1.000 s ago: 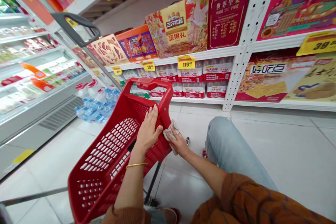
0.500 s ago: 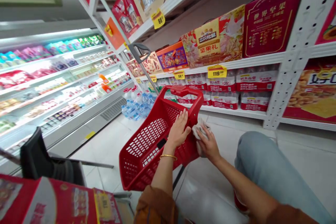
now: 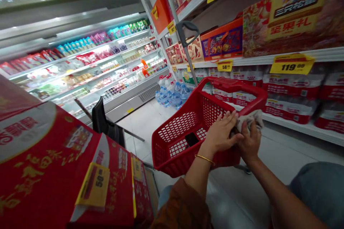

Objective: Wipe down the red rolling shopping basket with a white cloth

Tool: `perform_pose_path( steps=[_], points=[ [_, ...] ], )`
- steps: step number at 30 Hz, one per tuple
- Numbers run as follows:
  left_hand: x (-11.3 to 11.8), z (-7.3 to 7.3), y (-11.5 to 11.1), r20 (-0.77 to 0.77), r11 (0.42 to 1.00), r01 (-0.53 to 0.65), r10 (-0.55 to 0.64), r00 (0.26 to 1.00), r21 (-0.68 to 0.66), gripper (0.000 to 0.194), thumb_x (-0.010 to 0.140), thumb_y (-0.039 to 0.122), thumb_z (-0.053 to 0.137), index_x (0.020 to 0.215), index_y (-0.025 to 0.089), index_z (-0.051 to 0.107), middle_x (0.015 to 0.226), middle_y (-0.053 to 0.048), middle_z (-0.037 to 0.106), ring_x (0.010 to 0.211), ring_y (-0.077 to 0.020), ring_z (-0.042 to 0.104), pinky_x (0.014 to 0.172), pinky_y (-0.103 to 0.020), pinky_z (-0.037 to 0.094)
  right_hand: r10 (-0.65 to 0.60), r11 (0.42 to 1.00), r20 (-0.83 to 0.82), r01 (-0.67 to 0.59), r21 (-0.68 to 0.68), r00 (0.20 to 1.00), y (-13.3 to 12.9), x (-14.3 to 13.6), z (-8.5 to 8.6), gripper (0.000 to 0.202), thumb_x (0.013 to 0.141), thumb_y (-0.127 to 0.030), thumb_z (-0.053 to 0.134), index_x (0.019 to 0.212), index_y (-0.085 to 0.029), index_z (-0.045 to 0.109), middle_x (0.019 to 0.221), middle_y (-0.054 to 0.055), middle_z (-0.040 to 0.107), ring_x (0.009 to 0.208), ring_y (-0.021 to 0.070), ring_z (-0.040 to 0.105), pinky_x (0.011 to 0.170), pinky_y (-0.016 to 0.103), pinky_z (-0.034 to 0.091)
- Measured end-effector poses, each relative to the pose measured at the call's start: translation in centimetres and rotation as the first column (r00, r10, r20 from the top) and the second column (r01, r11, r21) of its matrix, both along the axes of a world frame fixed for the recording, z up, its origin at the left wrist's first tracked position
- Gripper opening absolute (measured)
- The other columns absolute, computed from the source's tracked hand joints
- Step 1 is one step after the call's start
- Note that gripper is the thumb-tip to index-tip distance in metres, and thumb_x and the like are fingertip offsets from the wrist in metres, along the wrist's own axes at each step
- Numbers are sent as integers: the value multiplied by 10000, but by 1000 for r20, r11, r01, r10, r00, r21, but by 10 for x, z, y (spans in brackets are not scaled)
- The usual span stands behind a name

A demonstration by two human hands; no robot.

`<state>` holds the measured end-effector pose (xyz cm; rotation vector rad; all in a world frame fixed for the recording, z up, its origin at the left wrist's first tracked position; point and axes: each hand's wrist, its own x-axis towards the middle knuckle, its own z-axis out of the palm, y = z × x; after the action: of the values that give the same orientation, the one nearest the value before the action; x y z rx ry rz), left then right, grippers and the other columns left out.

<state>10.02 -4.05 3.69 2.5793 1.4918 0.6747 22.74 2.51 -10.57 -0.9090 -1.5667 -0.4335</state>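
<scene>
Though perf'd, bskt (image 3: 184, 160) bright red.

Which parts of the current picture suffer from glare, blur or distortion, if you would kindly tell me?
In the head view, the chilled display case is brightly lit, with pale, washed-out patches; the nut gift box at the right looks smeared; the shelving slants with wide-angle distortion; the left hand and right hand are comparatively clear.

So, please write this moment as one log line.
left hand: on red basket rim; right hand: cloth against handle; dark object: inside basket
</scene>
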Motion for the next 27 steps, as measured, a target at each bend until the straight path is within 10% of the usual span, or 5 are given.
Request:
perform_pose_path(
  steps=[15, 27],
  points=[
    [-3, 1, 1, 18, 999, 23, -22, 1000, -34, 837, 949, 694, 138, 1551, 114, 176, 1623, -116, 183, 1518, -206, 79, 1227, -424, 127, 13, 990, -48, -19, -141, 999, -13, -6, -55, 476, 942, -334, 496, 1408, -241, 458, 1369, 203, 513, 1062, 318, 610, 752, 408, 498],
    [-18, -9, 6, 85, 998, 70, -69, 994, -1, 894, 888, 764, 69, 1576, 194, 103, 1624, -116, 181, 1511, -270, 99, 1221, -477, 129, 152, 956, 40, -137, -260, 988, -37, -13, -73, 415, 962, -173, 437, 1340, -283, 568, 1415, 113, 540, 1195, 286, 565, 999, 532, 477]
  ],
)
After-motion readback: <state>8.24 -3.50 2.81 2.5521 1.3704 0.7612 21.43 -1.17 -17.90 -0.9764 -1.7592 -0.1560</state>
